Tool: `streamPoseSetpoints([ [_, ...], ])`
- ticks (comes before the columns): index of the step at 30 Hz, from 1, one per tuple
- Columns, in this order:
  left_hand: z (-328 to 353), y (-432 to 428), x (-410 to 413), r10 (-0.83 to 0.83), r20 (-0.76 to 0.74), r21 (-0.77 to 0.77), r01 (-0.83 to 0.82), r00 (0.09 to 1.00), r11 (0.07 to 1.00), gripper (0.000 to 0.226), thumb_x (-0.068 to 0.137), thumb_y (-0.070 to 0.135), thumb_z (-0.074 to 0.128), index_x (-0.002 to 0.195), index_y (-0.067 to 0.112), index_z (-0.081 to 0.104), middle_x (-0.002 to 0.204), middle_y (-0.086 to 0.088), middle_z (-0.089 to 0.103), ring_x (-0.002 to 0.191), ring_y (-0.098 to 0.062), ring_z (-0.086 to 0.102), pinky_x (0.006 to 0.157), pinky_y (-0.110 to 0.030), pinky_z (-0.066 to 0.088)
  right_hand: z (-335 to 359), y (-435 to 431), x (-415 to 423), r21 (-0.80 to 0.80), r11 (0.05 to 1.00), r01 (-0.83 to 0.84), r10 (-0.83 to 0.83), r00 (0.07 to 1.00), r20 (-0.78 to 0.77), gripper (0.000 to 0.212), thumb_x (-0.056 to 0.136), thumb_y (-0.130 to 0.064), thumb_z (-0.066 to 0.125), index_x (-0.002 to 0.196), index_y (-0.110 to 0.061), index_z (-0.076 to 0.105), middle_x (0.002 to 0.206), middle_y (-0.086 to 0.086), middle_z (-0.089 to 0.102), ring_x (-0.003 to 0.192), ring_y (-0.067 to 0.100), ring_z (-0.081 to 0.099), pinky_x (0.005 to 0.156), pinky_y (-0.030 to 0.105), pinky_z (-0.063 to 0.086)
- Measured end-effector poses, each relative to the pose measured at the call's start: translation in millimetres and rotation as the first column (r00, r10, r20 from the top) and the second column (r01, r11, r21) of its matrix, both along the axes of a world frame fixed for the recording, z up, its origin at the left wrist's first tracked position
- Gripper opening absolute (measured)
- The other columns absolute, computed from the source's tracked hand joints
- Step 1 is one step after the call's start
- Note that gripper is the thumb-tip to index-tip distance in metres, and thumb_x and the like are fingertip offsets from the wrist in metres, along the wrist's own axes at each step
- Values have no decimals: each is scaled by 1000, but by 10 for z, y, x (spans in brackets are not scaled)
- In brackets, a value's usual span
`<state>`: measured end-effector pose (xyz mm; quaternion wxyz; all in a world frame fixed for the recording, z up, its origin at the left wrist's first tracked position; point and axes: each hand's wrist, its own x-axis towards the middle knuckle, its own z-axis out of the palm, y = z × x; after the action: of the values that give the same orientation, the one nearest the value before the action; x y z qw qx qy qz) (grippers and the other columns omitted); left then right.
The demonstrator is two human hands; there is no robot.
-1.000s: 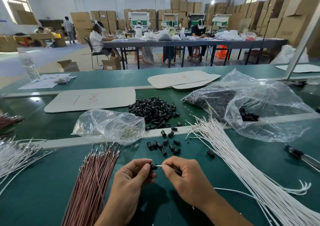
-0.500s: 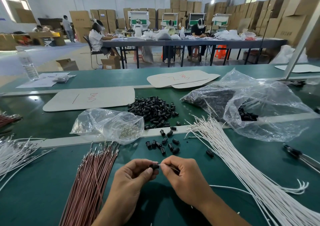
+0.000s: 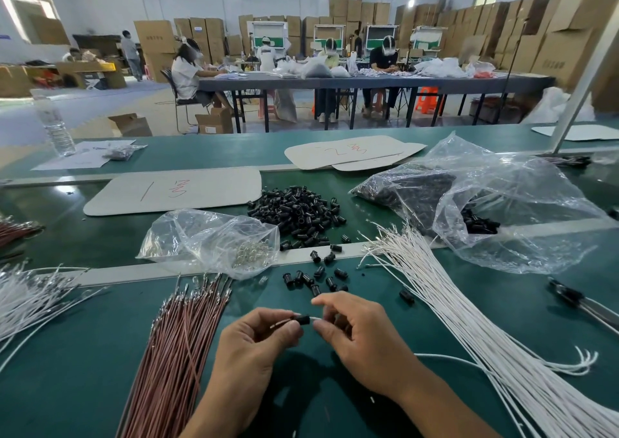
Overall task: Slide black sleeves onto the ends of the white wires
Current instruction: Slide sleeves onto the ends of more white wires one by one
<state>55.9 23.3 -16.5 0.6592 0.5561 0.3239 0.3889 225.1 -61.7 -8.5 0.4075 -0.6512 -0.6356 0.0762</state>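
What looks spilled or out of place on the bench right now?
A few loose black sleeves lie scattered away from the main pile, and one lone sleeve sits apart beside the white wire bundle. Nothing looks damaged.

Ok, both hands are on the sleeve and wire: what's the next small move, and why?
Probably feed the wire a little further into the sleeve. The left hand pinches the sleeve, the right hand pinches the wire right beside it, and a short white stretch shows between them.
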Motion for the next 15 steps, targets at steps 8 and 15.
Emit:
streamPoseSetpoints([
  [8,164,-48,-65,-29,-296,334,132,955,933,18,75,4,78,81,20,75,81,-1,76,75,-11,70,70,-18,55,100,-39,47,-25,1000,-9,14,982,190,10,97,-22,63,90,-18,68,86,-9,60,75,12,57,68,37,50],
  [15,236,25,-180,234,-464,700,191,854,688,34,76,13,77,100,35,67,86,35,67,87,14,63,77,-8,45,122,-80,173,-133,991,-30,64,963,260,21,98,-12,57,113,-23,66,103,-10,60,91,7,56,84,24,48],
])
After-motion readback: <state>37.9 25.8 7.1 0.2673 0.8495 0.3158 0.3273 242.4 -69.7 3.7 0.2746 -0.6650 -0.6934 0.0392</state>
